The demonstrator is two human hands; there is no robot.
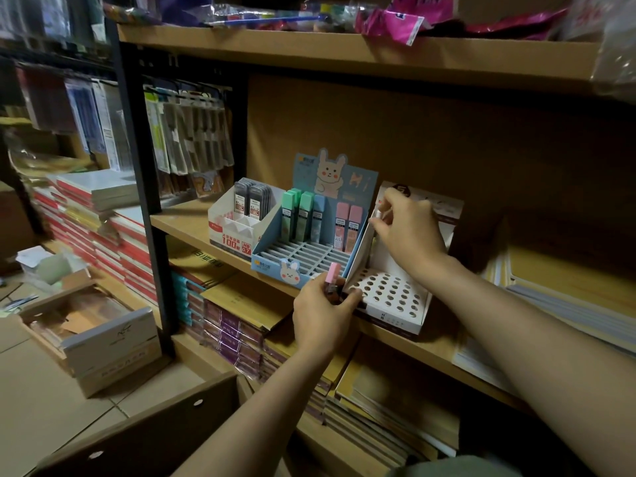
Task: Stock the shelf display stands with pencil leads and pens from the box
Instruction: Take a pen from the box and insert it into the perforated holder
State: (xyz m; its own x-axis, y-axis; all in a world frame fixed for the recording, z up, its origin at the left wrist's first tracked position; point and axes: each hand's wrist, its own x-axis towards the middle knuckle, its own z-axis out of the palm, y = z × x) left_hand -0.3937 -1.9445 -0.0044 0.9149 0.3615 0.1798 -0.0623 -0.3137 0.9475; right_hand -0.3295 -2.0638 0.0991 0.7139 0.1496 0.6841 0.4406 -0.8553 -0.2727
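On the middle shelf stands a blue rabbit display stand (306, 256) with green, blue and pink lead cases (347, 223) upright in its back row. My left hand (323, 311) grips pink lead cases (333, 275) just in front of that stand's right corner. To the right is a white display stand with round holes (389, 290), its holes bare. My right hand (409, 225) pinches a small white item (378, 215) at the top of that stand's left wall. A white and red stand (234, 228) at the left holds dark lead cases (251, 199).
A brown cardboard box (144, 435) with round holes sits at the bottom, below my arms. Stacked notebooks fill the lower shelf (241, 325) and the left stack (89, 215). Hanging packets (189, 132) are left of the stands. The top shelf (344, 53) overhangs.
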